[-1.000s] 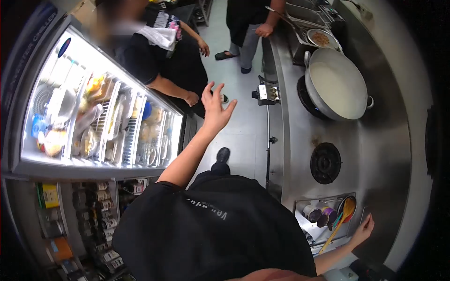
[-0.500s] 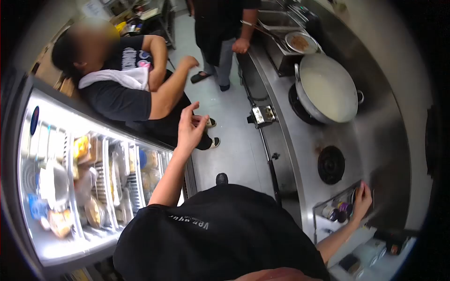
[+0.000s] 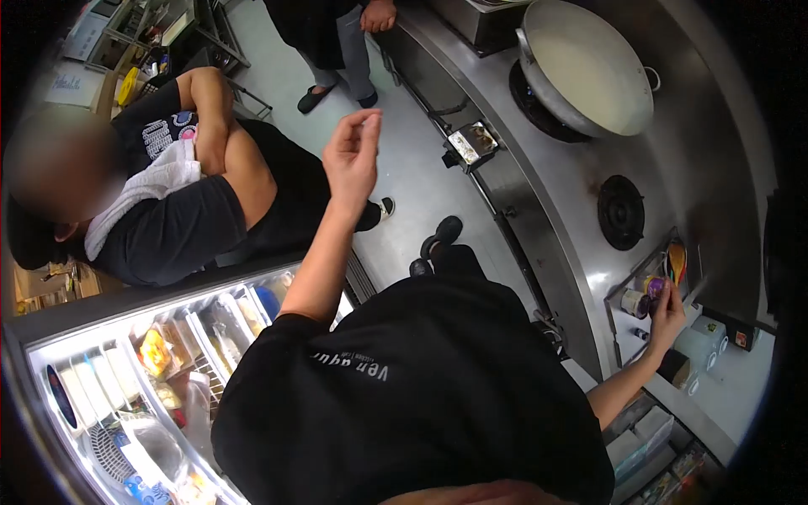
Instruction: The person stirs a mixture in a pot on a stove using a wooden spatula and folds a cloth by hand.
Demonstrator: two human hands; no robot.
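My left hand (image 3: 352, 164) is raised above the floor in the middle of the view, its fingers curled in and nothing visible between them. On the right, my right hand (image 3: 667, 318) is over the edge of a metal tray (image 3: 619, 324), its fingertips close together beside a purple-labelled container (image 3: 654, 287) and below a yellow spoon (image 3: 676, 259). Whether its fingers grip anything is hidden. A second jar (image 3: 633, 303) lies in the same tray.
A large pot (image 3: 589, 71) of pale liquid sits on the stove past a burner (image 3: 621, 212). A co-worker with folded arms (image 3: 181, 206) stands at left, above a lit fridge (image 3: 101, 324). Another person (image 3: 324, 38) stands farther back.
The view has turned, so the stove sits higher and the fridge lower. My left hand's fingers have drawn together. The near co-worker has folded their arms.
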